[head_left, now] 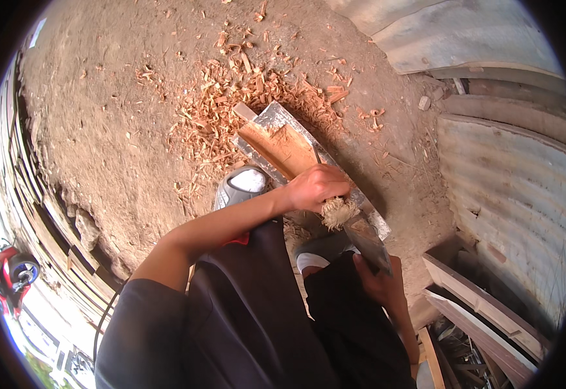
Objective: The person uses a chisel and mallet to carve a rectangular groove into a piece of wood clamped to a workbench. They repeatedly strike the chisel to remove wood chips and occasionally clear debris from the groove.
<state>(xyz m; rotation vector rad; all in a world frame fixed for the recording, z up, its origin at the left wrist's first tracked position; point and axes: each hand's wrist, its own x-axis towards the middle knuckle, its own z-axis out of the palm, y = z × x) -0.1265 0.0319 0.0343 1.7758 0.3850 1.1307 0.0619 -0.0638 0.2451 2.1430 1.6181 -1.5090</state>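
My left hand [318, 187] is closed around what looks like a chisel; its frayed, mushroomed handle end [339, 212] sticks out below the fist. A dark narrow blade [322, 154] shows beyond the fist, against the wood. Beneath lies a hollowed piece of orange-brown wood [286, 150], resting on a long beam with chipped white paint [273, 115]. My right hand [381, 280] is lower, closed on a flat, grey-brown tool [370, 248] whose kind I cannot make out. The tool's upper end is close to the frayed handle; whether they touch, I cannot tell.
Curled wood shavings [221, 107] cover the dirt ground around the beam's far end. My shoes [241, 185] stand beside it. Corrugated metal sheets [509, 188] line the right, above a wooden trough [484, 298]. Stacked boards [43, 214] run along the left.
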